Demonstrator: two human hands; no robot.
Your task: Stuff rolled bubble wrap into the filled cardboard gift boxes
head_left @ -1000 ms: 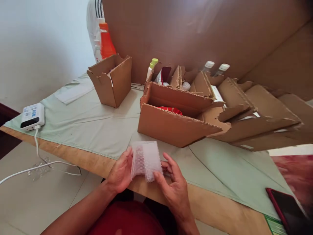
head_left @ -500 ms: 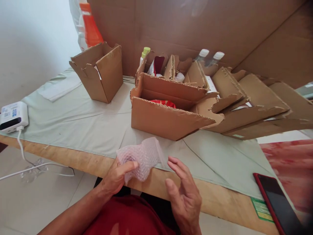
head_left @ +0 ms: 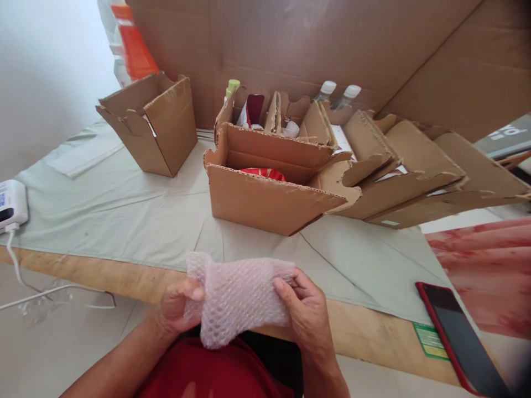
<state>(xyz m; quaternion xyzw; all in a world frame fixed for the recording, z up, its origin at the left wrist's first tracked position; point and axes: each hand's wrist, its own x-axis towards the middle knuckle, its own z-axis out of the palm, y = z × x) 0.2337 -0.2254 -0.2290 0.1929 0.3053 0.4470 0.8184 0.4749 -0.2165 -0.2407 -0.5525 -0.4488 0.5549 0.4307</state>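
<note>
A piece of bubble wrap [head_left: 244, 298] is stretched between my two hands, over the table's front edge. My left hand [head_left: 180, 304] pinches its left end, thumb on top. At the right end, my right hand [head_left: 307, 309] grips the wrap between thumb and fingers. Whether anything lies inside the wrap, I cannot tell. Just beyond my hands stands an open cardboard box [head_left: 265, 207] with something red and shiny [head_left: 265, 174] in it.
Another cardboard box [head_left: 166, 132] stands at the back left. Several more cardboard boxes [head_left: 418, 188] line the right side. A phone in a red case [head_left: 460, 331] lies near the right front edge. A white power adapter [head_left: 14, 204] with a cable sits at the far left.
My right hand, which was open and apart, has closed on the right end of the bubble wrap. The wrap is now spread wider and nearer my body. The view has shifted slightly right.
</note>
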